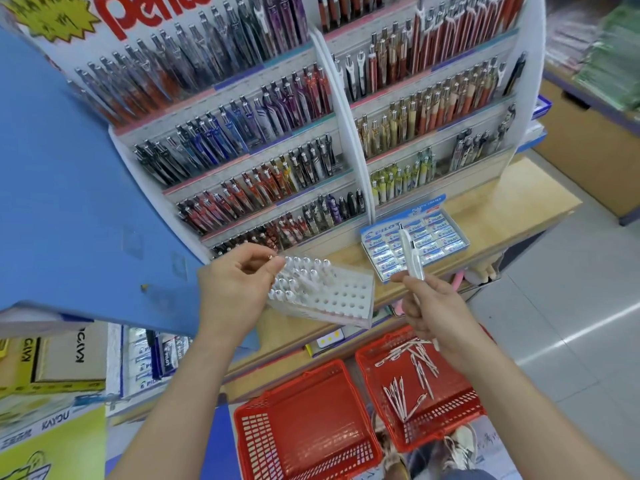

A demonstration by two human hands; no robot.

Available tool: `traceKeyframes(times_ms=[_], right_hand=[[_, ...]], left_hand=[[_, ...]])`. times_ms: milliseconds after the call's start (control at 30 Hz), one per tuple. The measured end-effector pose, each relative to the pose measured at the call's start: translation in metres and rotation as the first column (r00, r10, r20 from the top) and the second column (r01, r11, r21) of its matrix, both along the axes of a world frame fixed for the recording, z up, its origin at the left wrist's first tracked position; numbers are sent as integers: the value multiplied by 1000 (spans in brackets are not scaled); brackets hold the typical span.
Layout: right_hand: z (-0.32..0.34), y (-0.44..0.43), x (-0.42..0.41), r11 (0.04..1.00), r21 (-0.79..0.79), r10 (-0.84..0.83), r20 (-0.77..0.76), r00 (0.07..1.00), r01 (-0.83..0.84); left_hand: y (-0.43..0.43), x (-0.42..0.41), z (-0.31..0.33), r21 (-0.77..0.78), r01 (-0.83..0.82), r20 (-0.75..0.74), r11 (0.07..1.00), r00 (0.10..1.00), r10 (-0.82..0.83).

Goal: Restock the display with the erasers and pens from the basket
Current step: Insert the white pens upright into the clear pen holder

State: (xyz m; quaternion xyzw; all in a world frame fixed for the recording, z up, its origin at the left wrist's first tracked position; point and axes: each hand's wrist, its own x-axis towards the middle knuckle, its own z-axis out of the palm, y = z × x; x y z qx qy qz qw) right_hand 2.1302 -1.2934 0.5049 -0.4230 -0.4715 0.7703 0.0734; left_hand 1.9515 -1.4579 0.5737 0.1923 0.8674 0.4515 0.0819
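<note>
A white pen rack (341,299) with rows of round holes stands on the wooden counter; white pens (298,275) fill its left rows. My left hand (239,289) is at the rack's left end, fingertips pinching the top of a white pen there. My right hand (433,306) grips two white pens (412,252), held upright right of the rack. Behind them a blue Pilot box (374,233) holds rows of erasers (440,237). On the floor stand two red baskets: the right basket (460,431) contains several loose white pens (415,372), the left basket (304,424) holds nothing.
A tall Pentel display (277,133) with tiers of coloured pens rises behind the counter. A blue panel (69,202) fills the left. Pilot boxes (152,358) and yellow cartons (41,362) sit on lower shelves at left. My shoes (460,445) show beside the baskets.
</note>
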Motion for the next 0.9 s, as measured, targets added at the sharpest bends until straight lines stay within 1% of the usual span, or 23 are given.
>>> traceKeyframes(times_ms=[100, 200, 500, 600, 733, 900], right_hand=[[-3, -5, 0, 1000, 1, -10, -5, 1000, 10], [-5, -7, 0, 1000, 3, -6, -19, 1000, 6], [-6, -10, -3, 995, -99, -4, -7, 1000, 3], [-6, -11, -4, 996, -89, 16, -13, 1000, -17], [-7, -11, -2, 996, -71, 56, -65, 996, -60], [-11, -12, 0, 990, 17, 139, -108, 984, -138]], left_hand=[[-1, 3, -13, -67, 31, -67, 997, 997, -36], [0, 6, -24, -105, 44, -93, 994, 994, -54], [4, 3, -41, -142, 57, -55, 988, 996, -66], [6, 1, -42, -157, 69, -54, 985, 995, -78], [5, 2, -48, -168, 89, -62, 982, 993, -100], [3, 1, -60, -268, 133, -199, 954, 961, -190]])
